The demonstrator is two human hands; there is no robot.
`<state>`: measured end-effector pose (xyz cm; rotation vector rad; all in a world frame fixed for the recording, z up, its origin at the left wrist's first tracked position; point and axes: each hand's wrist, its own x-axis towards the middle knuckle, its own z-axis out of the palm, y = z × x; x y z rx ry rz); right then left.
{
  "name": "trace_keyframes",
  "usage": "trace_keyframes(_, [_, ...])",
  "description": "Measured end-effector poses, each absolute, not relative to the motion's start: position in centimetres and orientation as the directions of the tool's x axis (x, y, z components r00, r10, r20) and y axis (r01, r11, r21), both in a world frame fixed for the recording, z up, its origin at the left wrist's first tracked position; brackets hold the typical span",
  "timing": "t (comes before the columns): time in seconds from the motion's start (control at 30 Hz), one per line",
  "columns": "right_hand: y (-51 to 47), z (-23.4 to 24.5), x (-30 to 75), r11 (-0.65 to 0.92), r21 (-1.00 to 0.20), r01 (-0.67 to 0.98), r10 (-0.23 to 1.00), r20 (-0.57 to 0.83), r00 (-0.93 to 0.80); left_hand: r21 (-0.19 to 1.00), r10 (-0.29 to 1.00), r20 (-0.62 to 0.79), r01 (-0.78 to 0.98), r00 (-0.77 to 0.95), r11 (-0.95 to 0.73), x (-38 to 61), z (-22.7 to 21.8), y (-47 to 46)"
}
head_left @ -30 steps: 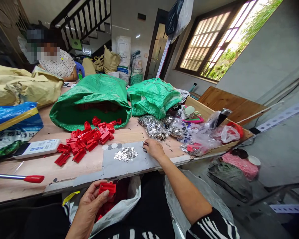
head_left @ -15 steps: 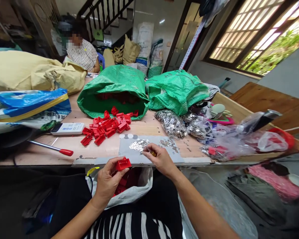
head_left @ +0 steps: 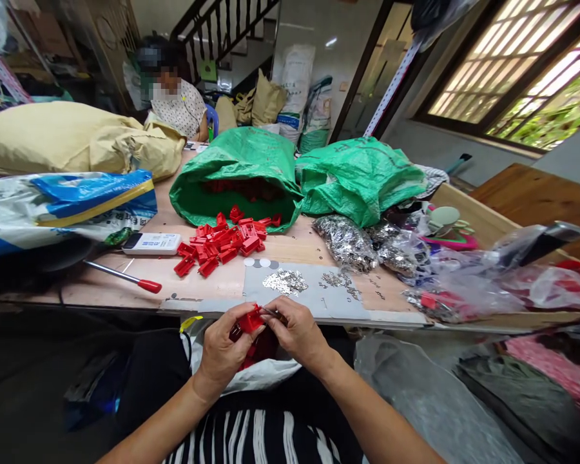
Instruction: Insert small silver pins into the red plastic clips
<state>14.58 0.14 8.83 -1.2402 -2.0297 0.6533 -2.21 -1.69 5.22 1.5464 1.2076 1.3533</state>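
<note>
My left hand (head_left: 229, 341) is closed around a red plastic box-like part (head_left: 250, 320), held just in front of the table edge. Pinched in my right hand (head_left: 294, 325) is a thin metal tool (head_left: 267, 310), mostly hidden by the fingers; its tip meets the red part. Beyond the hands, a pile of small silvery metal pieces (head_left: 285, 281) lies on a grey sheet (head_left: 319, 303), with a second scatter of small pieces (head_left: 338, 281) to its right. Under my hands, a white bag (head_left: 265, 377) in my lap contains more red parts.
A heap of red parts (head_left: 222, 241) spills from an open green sack (head_left: 241, 145). Bags of metal pieces (head_left: 345, 241) and a wooden tray (head_left: 478, 209) stand right. At left lie a white device (head_left: 152, 243) and a red-tipped lever (head_left: 149, 285). Another person (head_left: 178, 106) sits behind.
My right hand has moved left from the silvery pile to the red part, bringing the tool against it. My left hand still holds the red part. The view has shifted slightly left.
</note>
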Motion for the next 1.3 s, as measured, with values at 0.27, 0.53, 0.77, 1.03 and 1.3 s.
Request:
trace_keyframes(0.27, [-0.2, 9.7, 15.1, 0.346, -0.843, 0.413, 0.907, 0.188, -0.377, 0.918, 0.937, 0.345, 0.227, -0.059, -0.324, -2.3, 5.2, -2.0])
trace_keyframes(0.53, [0.0, 9.7, 15.4, 0.26, -0.841, 0.475, 0.949, 0.133, -0.286, 0.893, 0.922, 0.384, 0.278, -0.06, -0.354, -2.3, 5.6, -2.2])
trace_keyframes(0.77, [-0.4, 9.7, 14.7, 0.257, -0.818, 0.515, 0.95, 0.116, -0.29, 0.793, 0.848, 0.529, 0.353, 0.004, -0.496, -2.4, 5.4, -2.2])
trace_keyframes(1.03, [-0.5, 9.5, 13.8, 0.166, -0.84, 0.516, 0.976, 0.064, -0.209, 0.778, 0.842, 0.539, 0.371, 0.02, -0.507, -2.4, 4.8, -2.4])
trace_keyframes(1.3, [-0.8, 9.9, 13.6, 0.192, -0.787, 0.587, 0.98, 0.122, -0.158, 0.814, 0.87, 0.492, 0.368, -0.024, -0.45, -2.3, 5.1, -2.2])
